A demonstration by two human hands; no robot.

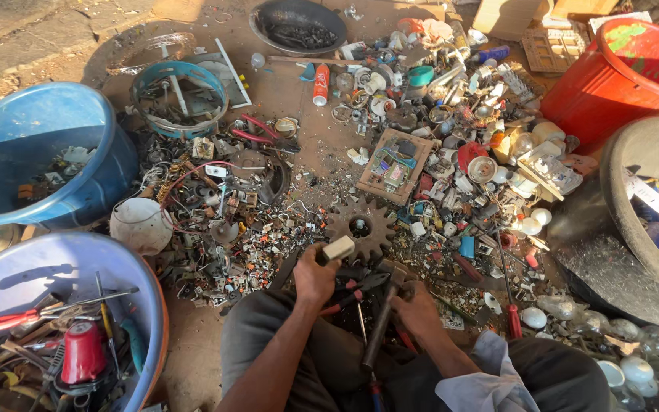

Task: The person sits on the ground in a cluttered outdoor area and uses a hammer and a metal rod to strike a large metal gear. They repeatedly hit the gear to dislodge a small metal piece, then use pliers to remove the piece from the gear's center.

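My left hand point(316, 276) is closed around a small pale rectangular block point(338, 248), held just in front of a rusty toothed gear point(360, 223) lying on the ground. My right hand point(415, 304) grips the wooden handle of a hammer point(384, 314), whose metal head rests near the gear. Red-handled pliers point(348, 296) lie between my two hands. Small scrap parts cover the ground around them.
Two blue tubs point(9, 137) point(127, 282) stand at the left, the near one holding tools. A red bucket point(612, 84) and a grey basin point(619, 206) are at the right, a dark pan point(265, 23) far back. A circuit board point(394, 164), bulbs point(532, 317) and a red screwdriver point(514, 320) lie among the scrap.
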